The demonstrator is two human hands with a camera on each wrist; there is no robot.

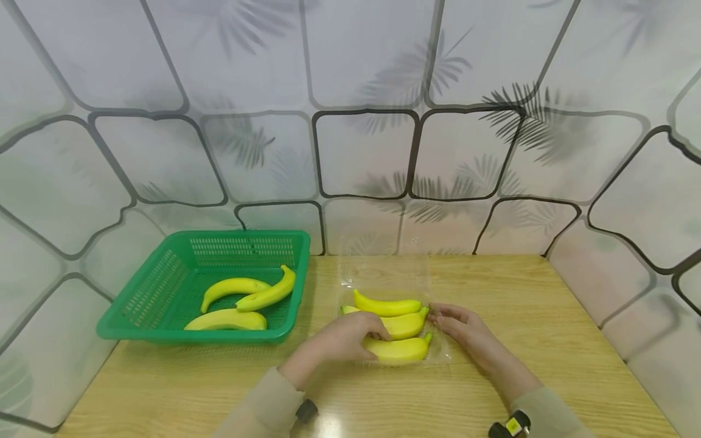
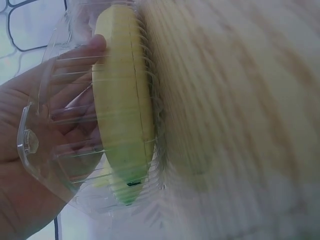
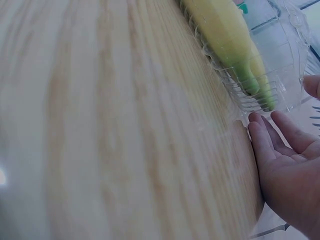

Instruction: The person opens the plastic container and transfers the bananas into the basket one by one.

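Three yellow bananas lie side by side in a clear plastic clamshell box (image 1: 438,354); its lid (image 1: 383,267) stands raised at the back. My left hand (image 1: 342,337) reaches in over the left side and grips the nearest banana (image 1: 402,350), fingers on its far side. In the left wrist view, the thumb lies at the edge of that banana (image 2: 122,95), seen through the box wall. The middle banana (image 1: 408,325) and the far banana (image 1: 389,306) lie behind. At the box's right end, my right hand (image 1: 468,334) has its fingertips against the clear wall, fingers loosely extended.
A green plastic basket (image 1: 204,334) with slotted walls stands left of the box, holding three more bananas, among them a crossed pair (image 1: 268,297). The wooden table (image 1: 520,304) meets a patterned backdrop (image 1: 361,152) behind and at both sides.
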